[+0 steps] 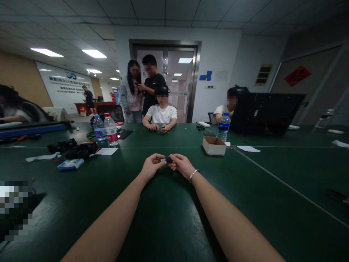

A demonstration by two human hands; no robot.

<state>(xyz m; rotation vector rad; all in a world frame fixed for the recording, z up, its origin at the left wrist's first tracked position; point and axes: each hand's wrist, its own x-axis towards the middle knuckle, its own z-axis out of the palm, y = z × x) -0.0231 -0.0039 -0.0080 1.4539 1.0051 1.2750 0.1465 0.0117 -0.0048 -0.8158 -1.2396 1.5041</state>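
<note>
Both my arms reach out over a dark green table (169, 218). My left hand (151, 166) and my right hand (182, 165) meet at the middle, fingers pinched on the two ends of a small black object (167, 159) with a pale metal end, held just above the table. A silver bracelet (193, 175) circles my right wrist. What the small object is I cannot make out.
A small cardboard box (214, 145) and a blue-labelled water bottle (224, 127) stand to the right ahead. Two bottles (110, 129), black gear (81, 150) and a blue packet (70, 164) lie left. People sit opposite; two stand by the door. An open black case (264, 112) is at right.
</note>
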